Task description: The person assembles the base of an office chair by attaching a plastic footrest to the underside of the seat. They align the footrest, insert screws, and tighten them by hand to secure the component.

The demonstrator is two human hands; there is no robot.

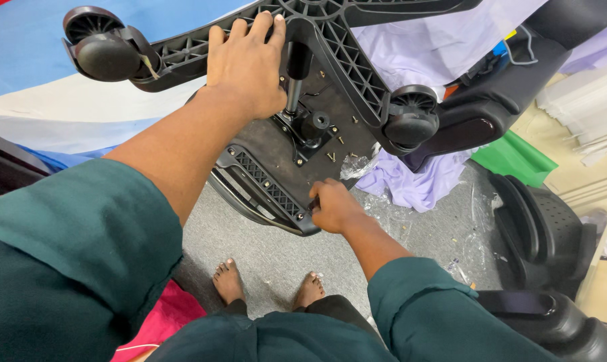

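My left hand (246, 64) lies open on the black ribbed plastic star base (330, 40), already seated on the upturned black chair seat (277, 167); my right hand (333, 206) grips the seat's edge; loose brass screws (331, 156) remain unfitted.

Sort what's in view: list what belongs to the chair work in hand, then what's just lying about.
In hand: left hand on the star base; right hand at the seat underside; gas lift; castors; loose screws.

Lying about: lilac cloth; green sheet; plastic wrap.
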